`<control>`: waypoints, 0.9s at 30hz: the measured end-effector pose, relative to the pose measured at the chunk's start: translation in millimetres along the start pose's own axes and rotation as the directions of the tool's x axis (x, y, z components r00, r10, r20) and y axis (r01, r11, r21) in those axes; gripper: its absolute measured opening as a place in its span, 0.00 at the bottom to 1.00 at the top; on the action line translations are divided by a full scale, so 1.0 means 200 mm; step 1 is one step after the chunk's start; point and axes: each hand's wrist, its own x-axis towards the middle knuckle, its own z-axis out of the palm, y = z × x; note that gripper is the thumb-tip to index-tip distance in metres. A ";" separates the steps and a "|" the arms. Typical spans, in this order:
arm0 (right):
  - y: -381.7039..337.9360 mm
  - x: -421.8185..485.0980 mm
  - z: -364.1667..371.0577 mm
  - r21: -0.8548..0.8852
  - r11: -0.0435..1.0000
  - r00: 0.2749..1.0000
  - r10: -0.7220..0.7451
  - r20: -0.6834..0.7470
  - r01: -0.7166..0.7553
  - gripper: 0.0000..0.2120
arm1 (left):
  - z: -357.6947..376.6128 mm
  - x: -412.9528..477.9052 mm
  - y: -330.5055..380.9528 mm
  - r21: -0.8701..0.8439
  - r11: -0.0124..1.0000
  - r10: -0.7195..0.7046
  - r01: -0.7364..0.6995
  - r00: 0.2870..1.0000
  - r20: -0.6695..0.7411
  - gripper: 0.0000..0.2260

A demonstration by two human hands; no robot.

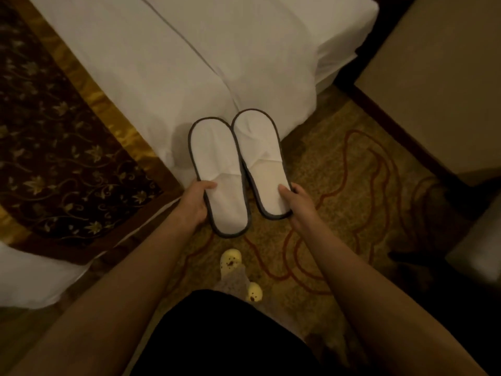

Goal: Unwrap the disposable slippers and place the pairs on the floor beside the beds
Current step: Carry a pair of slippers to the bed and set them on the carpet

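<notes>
Left hand (195, 202) gripped the heel of one flat white disposable slipper with dark grey edging (219, 175), right hand (296, 200) clasped its matching white grey-edged twin (260, 161), side by side, toes beyond the fingers toward the white-sheeted bed (168, 63), patterned gold carpet (339, 164) beneath.

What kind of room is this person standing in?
Most likely a hotel bedroom. A bed with white linen carries a dark gold-patterned runner, the floor is patterned carpet, and each hand holds a white disposable slipper.

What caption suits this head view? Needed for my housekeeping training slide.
Left hand and right hand each hold one unwrapped white slipper above the carpet beside the bed.
</notes>
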 end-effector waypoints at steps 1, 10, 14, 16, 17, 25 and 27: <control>0.00 0.05 0.00 -0.003 1.000 1.000 0.006 0.009 -0.006 0.17 | 0.00 0.04 0.00 -0.011 1.000 -0.003 0.003 1.000 -0.006 0.19; 0.06 0.41 0.02 -0.114 0.990 0.979 0.107 0.173 -0.088 0.21 | -0.03 0.25 -0.13 -0.190 0.981 0.007 -0.027 0.995 -0.101 0.22; 0.12 0.56 0.05 -0.176 0.975 0.942 0.184 0.279 -0.138 0.24 | -0.09 0.33 -0.26 -0.264 0.962 0.008 -0.068 0.975 -0.221 0.21; 0.17 0.65 0.04 -0.213 0.967 0.932 0.202 0.300 -0.140 0.24 | -0.13 0.37 -0.34 -0.307 0.948 0.001 -0.083 0.966 -0.258 0.20; 0.19 0.70 0.03 -0.227 0.963 0.928 0.210 0.309 -0.143 0.25 | -0.15 0.39 -0.39 -0.334 0.937 0.003 -0.098 0.961 -0.275 0.19; 0.67 1.11 0.01 -0.312 0.924 0.893 0.322 0.316 -0.223 0.24 | -0.35 0.69 -0.85 -0.403 0.897 0.000 -0.183 0.911 -0.412 0.19; 0.85 1.20 0.04 -0.328 0.913 0.885 0.345 0.312 -0.241 0.25 | -0.40 0.81 -0.99 -0.421 0.888 -0.009 -0.185 0.908 -0.419 0.18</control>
